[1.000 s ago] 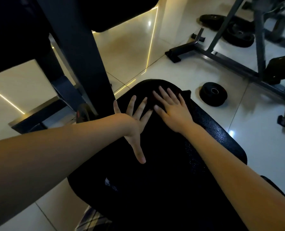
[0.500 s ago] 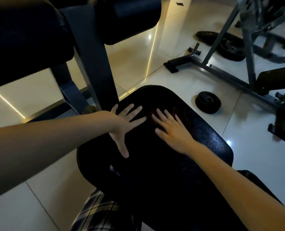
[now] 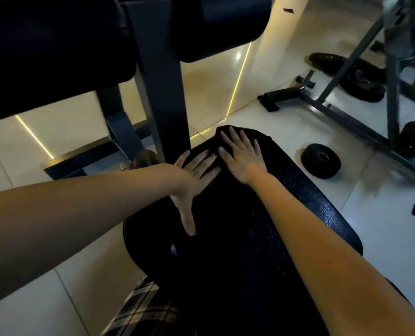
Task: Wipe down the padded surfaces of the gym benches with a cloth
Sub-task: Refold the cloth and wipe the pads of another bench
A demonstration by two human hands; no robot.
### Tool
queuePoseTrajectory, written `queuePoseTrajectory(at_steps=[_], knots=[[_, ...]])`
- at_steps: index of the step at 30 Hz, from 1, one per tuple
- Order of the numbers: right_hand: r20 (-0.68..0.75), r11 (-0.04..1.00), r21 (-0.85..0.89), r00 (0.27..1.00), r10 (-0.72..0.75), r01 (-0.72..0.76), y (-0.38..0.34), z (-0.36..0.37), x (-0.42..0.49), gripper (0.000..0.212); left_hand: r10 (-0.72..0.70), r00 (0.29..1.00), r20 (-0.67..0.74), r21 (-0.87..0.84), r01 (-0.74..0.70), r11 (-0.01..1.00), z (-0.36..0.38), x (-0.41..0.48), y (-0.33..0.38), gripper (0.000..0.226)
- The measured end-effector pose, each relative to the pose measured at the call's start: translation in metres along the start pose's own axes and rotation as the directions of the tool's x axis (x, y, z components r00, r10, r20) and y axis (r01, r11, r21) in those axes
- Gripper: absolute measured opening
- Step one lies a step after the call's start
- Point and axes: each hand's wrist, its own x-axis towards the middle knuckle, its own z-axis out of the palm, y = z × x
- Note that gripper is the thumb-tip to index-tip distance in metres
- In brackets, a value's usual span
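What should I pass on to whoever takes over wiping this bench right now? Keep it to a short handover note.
Left hand: open, flat on the bench pad, thumb pointing back toward the wearer.
Right hand: open, fingers straight, pressing what looks like a dark cloth at the pad's far end. The cloth is hard to tell from the pad.
Done: the dim light hides how much is wiped.
Left: probably the near part of this pad, then the roller pads overhead.
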Motion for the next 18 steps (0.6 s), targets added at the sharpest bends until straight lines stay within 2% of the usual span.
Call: queuePoseTrajectory(at_steps=[4, 10, 13, 18], knots=[[0.019, 0.999, 0.032, 1.000, 0.021, -0.021, -0.010, 0.004, -0.013, 0.055, -0.042, 0.999, -0.027, -0.062, 0.040, 0.997, 0.003, -0.010, 0.007, 0.150], [0.036, 0.981, 0.009, 0.980, -0.195, 0.195, 0.005, 0.023, -0.108, 0.063, 0.034, 0.997, -0.066, -0.107, -0.041, 0.993, 0.029, -0.045, -0.018, 0.135], [0.060, 0.978, -0.060, 0.979, -0.194, 0.198, 0.009, 0.035, -0.143, 0.066, 0.038, 0.998, -0.047, -0.104, -0.043, 0.994, 0.033, -0.053, -0.034, 0.136], [-0.015, 0.983, -0.086, 0.986, -0.164, 0.162, -0.006, 0.030, -0.100, 0.062, 0.065, 0.998, -0.013, -0.085, -0.066, 0.994, 0.035, -0.042, -0.038, 0.142]])
